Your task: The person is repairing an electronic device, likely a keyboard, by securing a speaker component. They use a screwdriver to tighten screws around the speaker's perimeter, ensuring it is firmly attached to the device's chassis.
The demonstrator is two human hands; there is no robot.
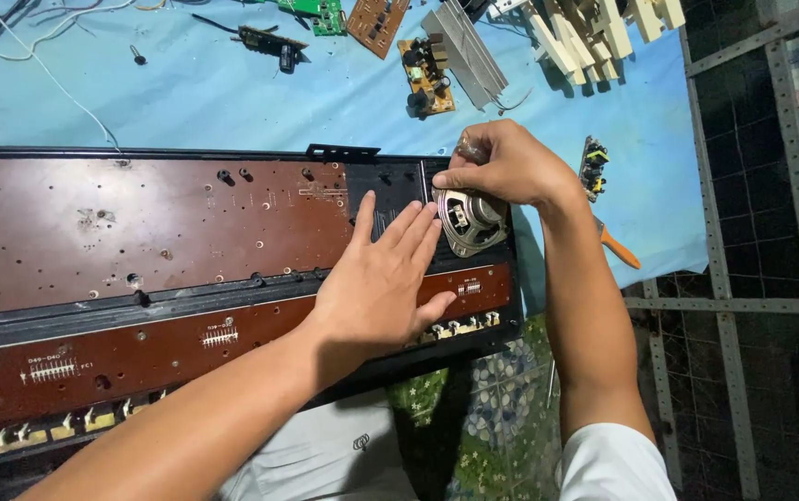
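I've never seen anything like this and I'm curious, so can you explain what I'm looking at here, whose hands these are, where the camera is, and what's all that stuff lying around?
This is one picture from a camera worn on a person's head, looking down at their own two bare hands. The left hand lies flat on a long opened electronic case with brown circuit boards inside. The right hand grips a tool, mostly hidden, at a round metal speaker set in the case's end. The case rests on a blue sheet. Beyond it lie loose small circuit boards, wires, a finned metal piece and pale plastic pieces. An orange-handled tool lies by the right forearm.
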